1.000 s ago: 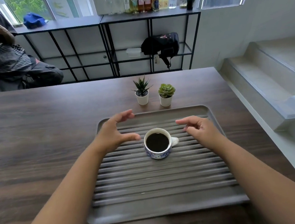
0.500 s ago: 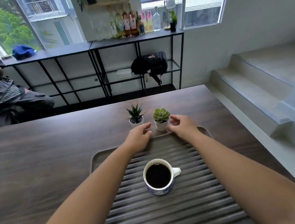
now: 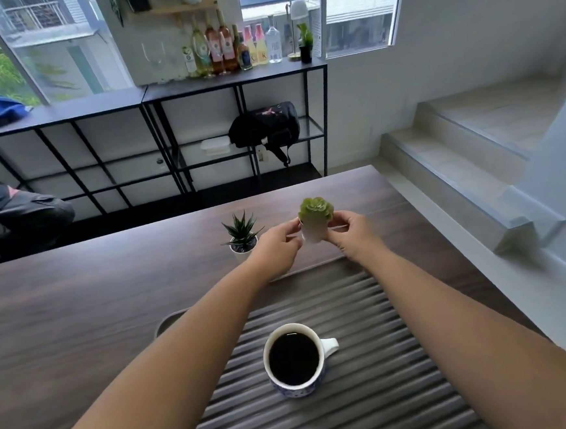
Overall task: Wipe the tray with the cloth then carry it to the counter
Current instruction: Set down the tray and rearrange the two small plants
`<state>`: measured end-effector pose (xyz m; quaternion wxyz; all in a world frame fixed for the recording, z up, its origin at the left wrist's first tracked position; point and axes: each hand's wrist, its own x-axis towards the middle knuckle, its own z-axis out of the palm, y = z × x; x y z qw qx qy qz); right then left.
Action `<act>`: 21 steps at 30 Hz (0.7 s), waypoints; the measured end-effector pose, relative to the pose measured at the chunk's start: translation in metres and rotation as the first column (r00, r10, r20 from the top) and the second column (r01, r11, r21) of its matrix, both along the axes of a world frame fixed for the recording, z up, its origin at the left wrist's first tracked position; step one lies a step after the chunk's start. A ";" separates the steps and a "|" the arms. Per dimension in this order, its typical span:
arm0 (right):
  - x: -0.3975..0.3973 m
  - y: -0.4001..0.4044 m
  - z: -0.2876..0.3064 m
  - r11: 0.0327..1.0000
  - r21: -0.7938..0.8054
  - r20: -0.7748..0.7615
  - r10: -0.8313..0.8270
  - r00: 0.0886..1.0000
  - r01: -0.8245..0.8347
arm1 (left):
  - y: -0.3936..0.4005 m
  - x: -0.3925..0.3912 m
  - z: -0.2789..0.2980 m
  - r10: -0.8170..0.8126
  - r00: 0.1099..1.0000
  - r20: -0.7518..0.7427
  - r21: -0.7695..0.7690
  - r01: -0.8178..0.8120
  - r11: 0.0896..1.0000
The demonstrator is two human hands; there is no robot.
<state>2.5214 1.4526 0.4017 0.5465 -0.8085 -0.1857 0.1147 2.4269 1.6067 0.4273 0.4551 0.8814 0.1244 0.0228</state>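
Holding the small pot plant [image 3: 316,220] between left hand [image 3: 277,245] and right hand [image 3: 351,234] above the table [image 3: 78,298]; light fingertip pinch could slip, dropping it toward the full coffee cup [image 3: 294,359] on the tray [image 3: 373,393].

Sitting at lower centre are one grey ribbed tray [image 3: 375,420] and one white cup of black coffee [image 3: 295,360], two small potted plants [image 3: 242,234] [image 3: 316,220] mid-frame, two bare hands [image 3: 276,248] [image 3: 352,234].
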 end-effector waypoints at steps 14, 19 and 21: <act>0.091 -0.083 0.015 0.999 0.032 -0.013 -0.003 1.000 0.004 | -0.111 0.094 0.016 0.198 0.980 0.034 -0.063 -0.196 0.979; 0.144 -0.097 0.010 0.999 -0.023 0.026 0.033 0.999 -0.032 | -0.138 0.142 -0.005 0.326 0.944 0.056 -0.207 -0.308 0.929; 0.161 -0.097 0.008 0.999 -0.027 0.023 0.039 0.999 -0.038 | -0.142 0.158 -0.011 0.348 0.936 0.052 -0.238 -0.327 0.915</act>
